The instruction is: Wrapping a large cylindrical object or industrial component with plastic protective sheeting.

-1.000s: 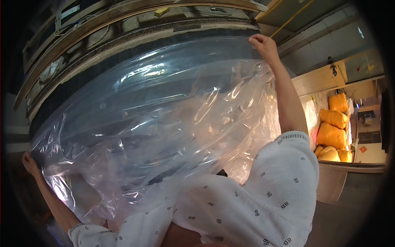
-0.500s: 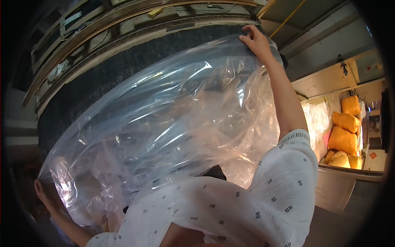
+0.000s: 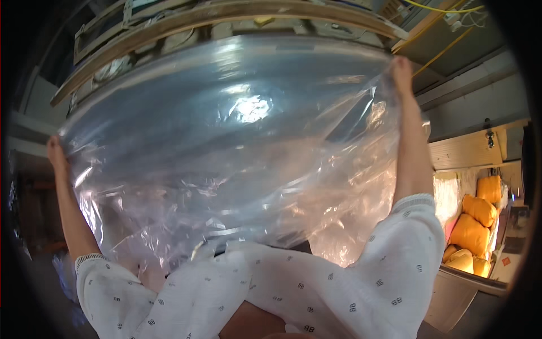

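A wide, clear plastic sheet point(image 3: 237, 147) stretches between my two raised arms, its far edge drawn fairly taut and its near part crumpled against my body. My left hand point(image 3: 55, 151) is closed on the sheet's far left corner. At the far right corner, my right hand point(image 3: 402, 70) grips the sheet too, its fingers slightly blurred. Through the film shows a dark surface, whose details the glare and folds hide.
Beyond the sheet runs a long wooden rail point(image 3: 226, 16) with a cluttered ledge behind it. Yellow cords point(image 3: 446, 51) hang at the far right. Orange stuffed bundles point(image 3: 471, 234) are piled to the right, near a wooden panel point(image 3: 466, 150).
Both hands have risen with the sheet, the left one moving far up from low at the left, the right one outward to the right. The sheet's far edge now covers the dark surface.
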### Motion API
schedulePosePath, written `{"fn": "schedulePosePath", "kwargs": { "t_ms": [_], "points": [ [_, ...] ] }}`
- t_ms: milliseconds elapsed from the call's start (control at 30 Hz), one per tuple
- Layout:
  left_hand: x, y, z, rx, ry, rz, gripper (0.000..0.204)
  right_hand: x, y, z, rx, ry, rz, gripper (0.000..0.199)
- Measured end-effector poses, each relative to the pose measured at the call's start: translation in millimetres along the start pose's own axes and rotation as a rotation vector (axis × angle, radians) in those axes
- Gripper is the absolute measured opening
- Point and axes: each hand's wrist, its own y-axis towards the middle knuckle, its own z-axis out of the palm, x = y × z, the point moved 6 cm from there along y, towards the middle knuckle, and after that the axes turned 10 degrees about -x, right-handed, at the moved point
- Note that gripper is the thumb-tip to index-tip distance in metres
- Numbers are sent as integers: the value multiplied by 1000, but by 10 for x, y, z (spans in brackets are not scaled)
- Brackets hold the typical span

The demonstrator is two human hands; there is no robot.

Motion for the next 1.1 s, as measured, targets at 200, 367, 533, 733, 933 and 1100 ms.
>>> {"fn": "schedulePosePath", "kwargs": {
  "t_ms": [200,367,533,733,933,1100],
  "points": [
    [280,9,408,8,39,39,39,-241,-46,284,83,329,36,18],
    [111,99,721,57,33,-49,40,-290,127,503,99,174,23,21],
    [122,186,900,96,25,-110,49,-297,223,603,45,95,35,25],
    [132,283,993,139,47,-22,40,-291,315,584,-66,-22,-130,24],
    [836,458,871,120,-234,-397,27,-221,277,429,-217,-51,-150,29],
    [1369,728,753,-34,-330,-498,23,-328,313,445,-220,0,-91,31]
  ]
}}
